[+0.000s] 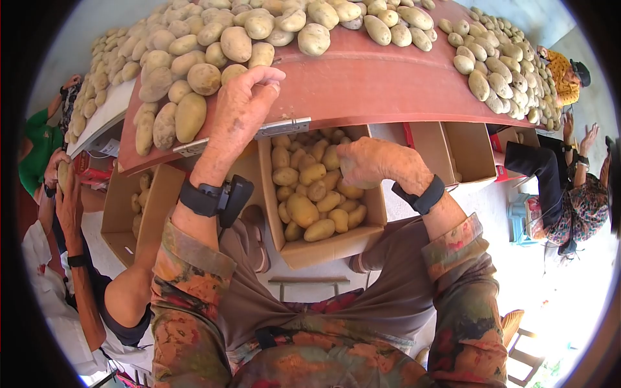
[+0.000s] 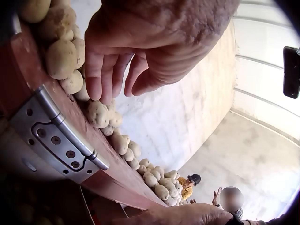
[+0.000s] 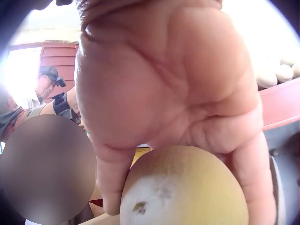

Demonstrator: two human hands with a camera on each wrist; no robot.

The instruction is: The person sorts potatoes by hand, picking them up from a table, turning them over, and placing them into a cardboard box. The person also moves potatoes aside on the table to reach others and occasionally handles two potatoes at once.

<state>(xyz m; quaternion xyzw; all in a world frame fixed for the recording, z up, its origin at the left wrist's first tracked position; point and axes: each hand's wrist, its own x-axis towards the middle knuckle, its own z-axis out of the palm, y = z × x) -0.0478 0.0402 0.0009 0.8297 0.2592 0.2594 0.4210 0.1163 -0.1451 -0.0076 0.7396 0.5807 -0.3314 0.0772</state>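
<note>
L hand [image 1: 242, 107] is up at the edge of the red table [image 1: 362, 84], wrist bent, back of hand to the head cam. Fingers hang down loose and a bit curled, w/ nothing in them. In the L wrist view the fingertips [image 2: 101, 86] sit just above one small potato [image 2: 97, 114] in the row along the edge; can't tell if they touch it. A metal hinge [image 2: 56, 138] is screwed on the table side just below.

R hand [image 1: 375, 161] is lower, over the cardboard box [image 1: 323, 249] in front of the person's knees. Fingers are curled round a big yellow potato [image 3: 183, 187]. R wrist view shows the palm and fingers wrapped on it from above. In the head view that potato is almost all hidden under the hand.

The box is full of potatoes [image 1: 310, 207]. More lie in piles on the table top [image 1: 194, 64].

No words or labels can be read anywhere.

Hard to see: both wrist views are very close, w/ the edges dark. Other people [image 1: 569, 181] sit at the sides, partly cut off. Another box [image 1: 139, 213] on the left is half under the table.
</note>
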